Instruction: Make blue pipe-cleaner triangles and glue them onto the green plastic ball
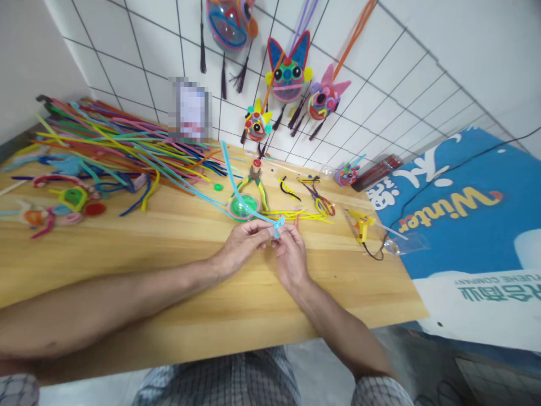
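Between my two hands is a light-blue pipe cleaner, bent into a small loop at the fingertips, its long ends trailing up and to the left. The fingers of my left hand pinch it from the left. From the right, my right hand pinches the looped part. Just beyond my left hand sits a green, pink-rimmed bowl-shaped piece. Behind it lie pliers with yellow-green handles. Yellow pipe cleaners lie right behind my fingers.
A big heap of coloured pipe cleaners covers the back left. Scissors and a yellow glue gun with a cord lie to the right. Decorated masks hang on the tiled wall. A blue printed sheet stands at the right.
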### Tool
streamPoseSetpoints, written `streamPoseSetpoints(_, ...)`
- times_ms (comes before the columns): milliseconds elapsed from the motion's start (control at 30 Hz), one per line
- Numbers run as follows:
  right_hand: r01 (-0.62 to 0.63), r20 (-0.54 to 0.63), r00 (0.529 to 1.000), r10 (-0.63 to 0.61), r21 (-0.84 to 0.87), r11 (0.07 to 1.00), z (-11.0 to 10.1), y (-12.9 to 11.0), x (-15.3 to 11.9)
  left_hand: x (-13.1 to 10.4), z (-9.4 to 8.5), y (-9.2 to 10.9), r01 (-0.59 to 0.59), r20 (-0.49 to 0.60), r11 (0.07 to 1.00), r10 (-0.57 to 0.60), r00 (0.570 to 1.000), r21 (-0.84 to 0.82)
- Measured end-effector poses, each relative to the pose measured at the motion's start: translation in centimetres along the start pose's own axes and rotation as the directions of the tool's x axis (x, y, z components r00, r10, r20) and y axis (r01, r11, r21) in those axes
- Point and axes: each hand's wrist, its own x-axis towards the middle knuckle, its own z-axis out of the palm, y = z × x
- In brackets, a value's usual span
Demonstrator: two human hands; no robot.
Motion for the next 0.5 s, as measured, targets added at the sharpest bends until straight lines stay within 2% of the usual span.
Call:
streamPoseSetpoints(167, -0.034, 0.007, 0.999, 0.034, -0.045, 0.998, 0.06, -0.02, 0.18, 0.63, -0.42, -0.11, 0.012, -0.052, 0.997, -0.016, 0.999, -0.074)
streamPoseSetpoints(233, -0.024, 0.011, 1.0, 0.024, -0.05, 0.998, 0.17, 0.09, 0.06, 0.68, -0.47, -0.31, 0.021, -0.018, 0.993, -0.023, 1.0, -0.114)
streamPoseSetpoints(367, -0.01, 0.046, 0.999, 0.013, -0.065, 0.998, 0.08, 0.33, -0.22, 0.54, -0.53, -0.44, 0.034, 0.082, 0.995, -0.027, 0.996, -0.089)
streamPoseSetpoints(500, 0.019, 0.109, 0.994, 0.0, -0.173, 0.985, -0.69, -0.46, 0.2, 0.68, -0.72, -0.03, 0.037, 0.048, 0.998, -0.035, 0.998, -0.044)
